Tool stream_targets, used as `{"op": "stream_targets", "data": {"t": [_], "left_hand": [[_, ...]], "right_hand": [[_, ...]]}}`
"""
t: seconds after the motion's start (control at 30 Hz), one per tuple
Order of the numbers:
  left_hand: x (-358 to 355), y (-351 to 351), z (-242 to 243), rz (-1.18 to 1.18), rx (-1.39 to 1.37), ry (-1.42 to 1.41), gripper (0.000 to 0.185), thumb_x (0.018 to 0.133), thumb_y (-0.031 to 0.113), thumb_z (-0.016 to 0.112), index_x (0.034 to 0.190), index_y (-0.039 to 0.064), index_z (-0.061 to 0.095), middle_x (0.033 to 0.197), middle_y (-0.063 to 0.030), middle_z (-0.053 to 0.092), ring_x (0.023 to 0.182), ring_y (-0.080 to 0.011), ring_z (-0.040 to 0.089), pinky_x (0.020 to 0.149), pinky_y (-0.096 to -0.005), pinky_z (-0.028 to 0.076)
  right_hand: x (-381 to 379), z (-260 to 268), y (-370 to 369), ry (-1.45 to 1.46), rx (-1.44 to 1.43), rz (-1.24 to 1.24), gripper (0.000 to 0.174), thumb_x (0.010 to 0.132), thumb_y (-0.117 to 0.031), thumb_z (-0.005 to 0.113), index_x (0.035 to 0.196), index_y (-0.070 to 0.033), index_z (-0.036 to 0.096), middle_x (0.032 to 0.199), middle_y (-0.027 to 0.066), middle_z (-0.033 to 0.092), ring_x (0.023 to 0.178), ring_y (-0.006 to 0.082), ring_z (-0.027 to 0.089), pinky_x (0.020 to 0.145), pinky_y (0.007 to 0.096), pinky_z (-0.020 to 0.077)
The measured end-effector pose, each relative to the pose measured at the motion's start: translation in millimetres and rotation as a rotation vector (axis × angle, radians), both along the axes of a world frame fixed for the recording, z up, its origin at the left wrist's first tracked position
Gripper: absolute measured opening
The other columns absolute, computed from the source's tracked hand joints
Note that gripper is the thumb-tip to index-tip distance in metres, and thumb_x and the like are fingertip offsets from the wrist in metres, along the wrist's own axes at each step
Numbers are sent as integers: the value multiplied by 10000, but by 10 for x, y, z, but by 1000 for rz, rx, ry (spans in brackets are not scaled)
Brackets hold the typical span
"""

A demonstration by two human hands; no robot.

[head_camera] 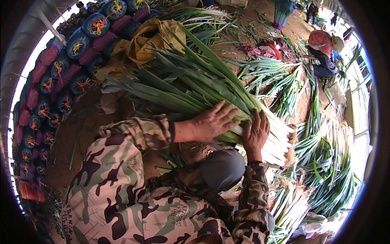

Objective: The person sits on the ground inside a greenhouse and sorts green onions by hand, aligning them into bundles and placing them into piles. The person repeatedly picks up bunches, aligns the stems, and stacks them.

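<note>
A large bundle of leeks (179,82) lies in front of me, its dark green leaves towards the upper left and its white stalks (275,138) and root ends towards the right. My left hand (215,122) rests flat across the pale green middle of the bundle with its fingers apart. Just to the right, my right hand (257,132) lies palm down on the stalks, fingers stretched out and thumb apart. Neither hand's fingers are curled around a stalk. What supports the bundle is mostly hidden beneath it. My knee (224,169) is bent below my hands.
Stacked blue and maroon sacks (77,47) with tied ends line the left. A yellow-brown sack (158,39) lies beyond the leaves. More leeks (329,152) are heaped at right, others (201,23) on the soil. A person (324,55) in a red head covering bends at upper right.
</note>
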State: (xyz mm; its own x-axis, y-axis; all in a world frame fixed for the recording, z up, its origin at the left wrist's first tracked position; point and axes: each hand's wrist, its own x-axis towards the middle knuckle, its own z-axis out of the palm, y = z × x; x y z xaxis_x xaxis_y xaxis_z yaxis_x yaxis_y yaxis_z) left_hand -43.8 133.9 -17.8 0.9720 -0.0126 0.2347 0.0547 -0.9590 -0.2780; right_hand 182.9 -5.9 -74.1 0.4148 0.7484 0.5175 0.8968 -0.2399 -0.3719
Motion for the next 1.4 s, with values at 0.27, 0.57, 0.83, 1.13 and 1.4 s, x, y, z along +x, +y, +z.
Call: {"op": "stream_targets", "data": {"t": [0.27,0.57,0.83,1.13,1.4], "left_hand": [[-1217,458,323,291,-111,-28,1483,601,536,1048,1825,213,275,1846,-282,214,1674,-552,272,1364,-683,247],[-1441,762,619,681,-167,26,1391,694,321,1054,1814,179,241,1673,-250,424,1582,-502,395,1335,-649,300],[-1630,1023,716,822,-248,212,1160,792,345,1022,1712,40,386,1466,-228,539,1425,-461,530,1230,-584,429],[-1578,1651,489,837,-186,433,1072,690,417,1026,1578,47,553,1405,-230,646,1362,-461,621,1088,-579,546],[-1801,1931,232,657,-237,370,1033,753,490,963,1567,18,539,1378,-315,633,1304,-544,621,1066,-627,562]], "right_hand": [[16,25,-53,11,-26,-13,617,1126,-458,555,1657,-145,572,1654,258,554,1537,471,482,1310,585,308],[58,-52,-42,8,-14,-18,632,1122,-468,557,1655,-129,572,1664,259,547,1544,470,476,1313,578,309],[32,-36,-82,29,-25,-17,637,1083,-421,582,1657,-145,565,1674,239,545,1548,467,475,1319,586,305],[46,-41,-60,23,-43,-19,658,1087,-472,578,1659,-148,563,1673,239,540,1547,460,474,1318,588,303],[25,6,-85,22,-14,-16,638,1093,-455,578,1647,-137,577,1658,246,556,1545,463,478,1311,588,311]]}}
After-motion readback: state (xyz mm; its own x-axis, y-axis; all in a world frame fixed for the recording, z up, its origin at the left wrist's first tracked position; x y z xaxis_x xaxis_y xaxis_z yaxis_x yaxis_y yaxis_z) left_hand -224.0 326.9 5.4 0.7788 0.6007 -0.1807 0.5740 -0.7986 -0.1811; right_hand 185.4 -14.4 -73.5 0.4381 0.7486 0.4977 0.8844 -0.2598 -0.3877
